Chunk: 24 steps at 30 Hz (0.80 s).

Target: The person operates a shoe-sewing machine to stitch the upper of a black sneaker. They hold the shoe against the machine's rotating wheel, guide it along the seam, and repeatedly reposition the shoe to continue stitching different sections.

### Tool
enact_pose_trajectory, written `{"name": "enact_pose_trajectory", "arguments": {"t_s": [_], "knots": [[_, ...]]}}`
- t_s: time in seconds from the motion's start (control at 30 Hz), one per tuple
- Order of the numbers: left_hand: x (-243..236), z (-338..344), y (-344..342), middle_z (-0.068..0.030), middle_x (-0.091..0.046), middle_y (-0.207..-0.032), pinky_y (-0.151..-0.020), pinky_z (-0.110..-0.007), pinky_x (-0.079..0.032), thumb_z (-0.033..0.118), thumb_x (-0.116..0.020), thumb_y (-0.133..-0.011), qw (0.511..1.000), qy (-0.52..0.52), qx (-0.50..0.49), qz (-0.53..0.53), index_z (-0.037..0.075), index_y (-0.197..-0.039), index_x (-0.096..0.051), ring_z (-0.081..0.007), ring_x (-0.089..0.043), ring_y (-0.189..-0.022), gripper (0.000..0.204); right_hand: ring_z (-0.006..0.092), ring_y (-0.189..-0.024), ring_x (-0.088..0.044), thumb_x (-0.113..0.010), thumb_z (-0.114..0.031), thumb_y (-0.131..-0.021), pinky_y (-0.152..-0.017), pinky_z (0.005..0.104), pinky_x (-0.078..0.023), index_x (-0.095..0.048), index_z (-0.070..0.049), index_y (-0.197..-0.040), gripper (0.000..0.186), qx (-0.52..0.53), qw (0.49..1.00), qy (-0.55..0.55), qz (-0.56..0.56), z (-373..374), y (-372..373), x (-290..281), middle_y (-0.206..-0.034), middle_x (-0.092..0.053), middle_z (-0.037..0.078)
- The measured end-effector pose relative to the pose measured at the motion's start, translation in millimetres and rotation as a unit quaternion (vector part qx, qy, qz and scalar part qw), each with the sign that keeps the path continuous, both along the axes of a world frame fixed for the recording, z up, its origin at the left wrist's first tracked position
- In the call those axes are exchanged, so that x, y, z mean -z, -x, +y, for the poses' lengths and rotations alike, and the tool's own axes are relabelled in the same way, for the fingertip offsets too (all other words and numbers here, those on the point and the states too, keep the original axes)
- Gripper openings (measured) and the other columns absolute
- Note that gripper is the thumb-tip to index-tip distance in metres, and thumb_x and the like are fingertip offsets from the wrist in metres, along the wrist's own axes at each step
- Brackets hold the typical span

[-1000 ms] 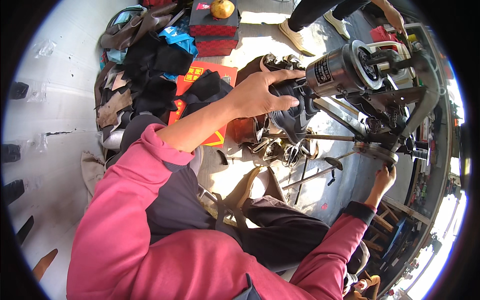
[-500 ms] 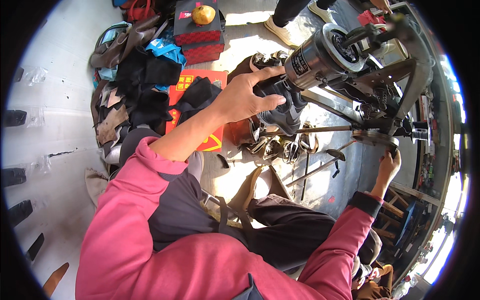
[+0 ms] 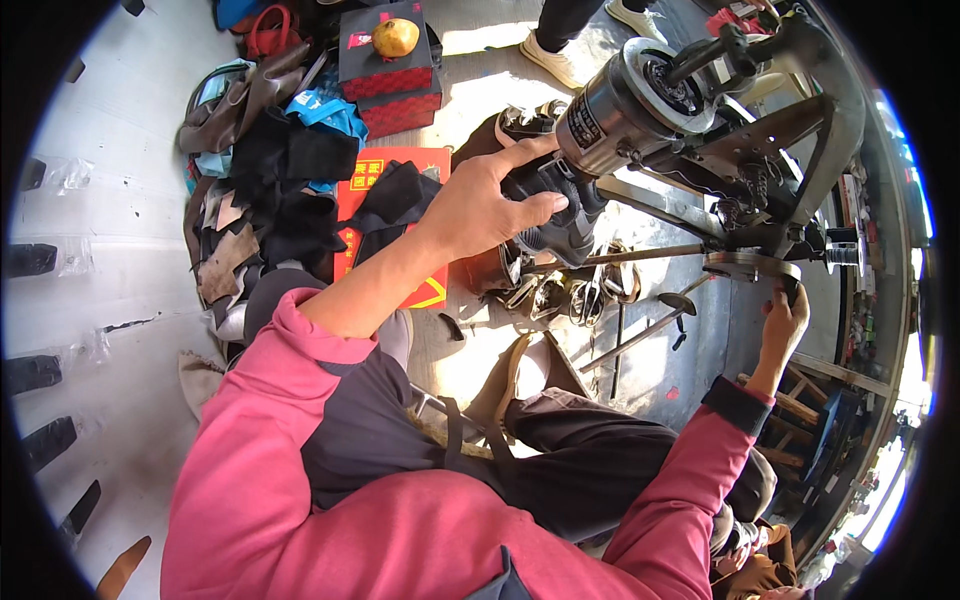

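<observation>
A black shoe (image 3: 568,235) sits under the cylindrical metal head of a hand-cranked shoe-sewing machine (image 3: 598,128). My left hand (image 3: 478,205) grips the shoe from its left side, thumb on top and fingers partly hidden behind the shoe and the machine head. Below the machine's frame, on its right, is a flat metal handwheel (image 3: 738,264). My right hand (image 3: 784,325) has its fingers closed on the wheel's rim, at the wheel's right edge. The needle and the stitching spot are hidden behind the head.
Leather and fabric scraps (image 3: 285,165) are heaped at left, beside a red printed sheet (image 3: 432,165). Behind stand stacked boxes (image 3: 378,72) with a round yellowish fruit (image 3: 395,38) on top. Several shoes (image 3: 560,298) lie beneath the machine. Another person's shoe (image 3: 552,60) is on the floor beyond.
The view has shifted slightly, moving the machine and the shoe a little left in the picture. My left hand keeps its grip on the shoe; my right hand stays at the handwheel's rim.
</observation>
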State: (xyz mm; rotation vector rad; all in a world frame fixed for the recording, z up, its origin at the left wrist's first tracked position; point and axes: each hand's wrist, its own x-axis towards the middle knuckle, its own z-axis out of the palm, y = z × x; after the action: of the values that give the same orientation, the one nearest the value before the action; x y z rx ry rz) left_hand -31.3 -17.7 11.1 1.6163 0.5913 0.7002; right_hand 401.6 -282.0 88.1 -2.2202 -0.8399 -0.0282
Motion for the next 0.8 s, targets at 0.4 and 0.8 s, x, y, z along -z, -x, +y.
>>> {"name": "enact_pose_trajectory", "arguments": {"t_s": [0.4,0.8], "knots": [[-1,4,-3,-0.003,-0.074,-0.123,-0.104,-0.03,-0.048,0.032,-0.081,-0.095,0.999,-0.024,-0.015,-0.02,0.004,-0.137,-0.067,-0.0118,-0.064,-0.111,0.053,0.0125,-0.052,-0.061,-0.068,-0.023,-0.103,-0.05,0.0276,-0.047,-0.065,-0.002,-0.101,0.021,-0.08,0.938,0.189,0.279,25,33,81,-0.07,-0.059,0.001],[-8,-1,-3,-0.0029,-0.073,-0.106,-0.087,-0.027,-0.053,0.029,-0.083,-0.092,0.999,-0.028,-0.028,0.013,0.0,-0.127,-0.067,-0.0079,-0.061,-0.092,0.048,0.0332,-0.093,-0.075,-0.061,-0.018,-0.097,-0.084,0.0431,-0.058,-0.071,-0.003,-0.125,0.033,0.097,0.988,0.092,-0.075,-16,-65,72,-0.101,-0.078,0.019]]}}
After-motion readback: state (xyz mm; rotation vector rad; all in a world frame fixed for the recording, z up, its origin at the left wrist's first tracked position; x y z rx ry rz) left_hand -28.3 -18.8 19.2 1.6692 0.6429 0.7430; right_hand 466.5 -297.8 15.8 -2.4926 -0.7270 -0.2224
